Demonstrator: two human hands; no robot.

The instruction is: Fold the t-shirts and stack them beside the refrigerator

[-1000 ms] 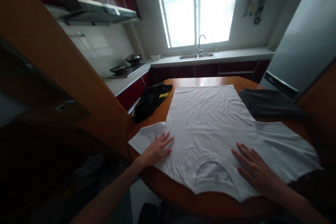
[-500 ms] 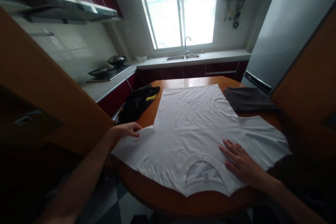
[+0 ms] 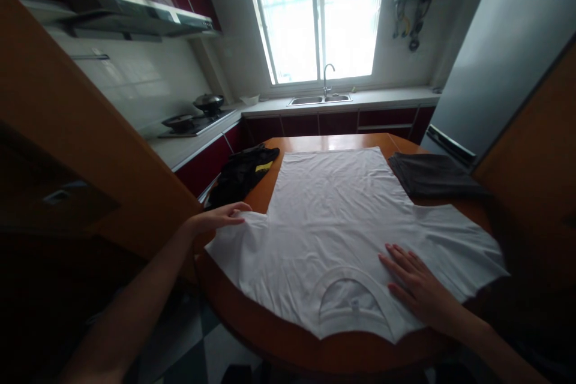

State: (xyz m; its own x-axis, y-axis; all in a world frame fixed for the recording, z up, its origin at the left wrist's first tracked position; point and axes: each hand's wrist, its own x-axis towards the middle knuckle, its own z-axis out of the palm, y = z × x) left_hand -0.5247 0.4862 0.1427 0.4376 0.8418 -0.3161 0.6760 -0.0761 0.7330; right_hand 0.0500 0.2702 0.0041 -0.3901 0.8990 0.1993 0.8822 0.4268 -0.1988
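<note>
A white T-shirt (image 3: 333,216) lies spread out with its neckline towards me and its hem at the far side. My left hand (image 3: 220,218) is closed on the edge of the left sleeve, thumb and fingers at the cloth. Small creases run from that hand into the sleeve. On the shirt, right of the collar, my right hand (image 3: 416,288) rests flat with its fingers stretched out, holding nothing. The wooden table (image 3: 333,143) under the shirt has a rounded near edge.
A black garment with a yellow patch (image 3: 240,174) lies at the table's left. Dark grey folded cloth (image 3: 436,174) lies at the right. Beyond are a counter with a sink (image 3: 319,99), a stove with pans (image 3: 193,123) and a fridge (image 3: 495,54).
My left hand has moved slightly up and away from me, and the sleeve's edge has shifted and creased with it. My right hand stays flat on the shirt. The view has shifted a little.
</note>
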